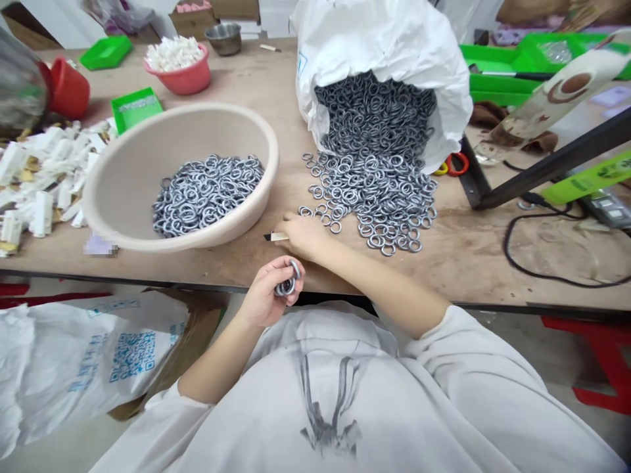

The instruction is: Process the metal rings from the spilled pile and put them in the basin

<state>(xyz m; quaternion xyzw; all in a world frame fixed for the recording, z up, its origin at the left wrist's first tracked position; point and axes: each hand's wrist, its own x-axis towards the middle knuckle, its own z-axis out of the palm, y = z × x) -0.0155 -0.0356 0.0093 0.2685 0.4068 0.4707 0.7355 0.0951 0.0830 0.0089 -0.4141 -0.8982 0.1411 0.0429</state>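
My left hand (pixel 273 287) is closed around a few grey rings (pixel 284 287), held just over the table's front edge. Beside it, my right hand (pixel 303 235) grips a short cream-coloured tool with a dark tip (pixel 279 236), pointing left; it may be a small knife, but its kind is not clear. Right of that hand, a heap of loose grey rings (pixel 379 197) spills from the mouth of a white sack (pixel 384 39) lying on its side. More grey rings (pixel 211 194) fill part of a large beige basin (pixel 108 217) to the left.
White plastic pieces (pixel 44 177) lie piled at the left. Behind the basin are a green tray (pixel 135 110), a red bowl (pixel 190 75) of white parts and a metal bowl (pixel 224 41). A dark metal frame (pixel 552 161) and black cable (pixel 513 259) occupy the right side.
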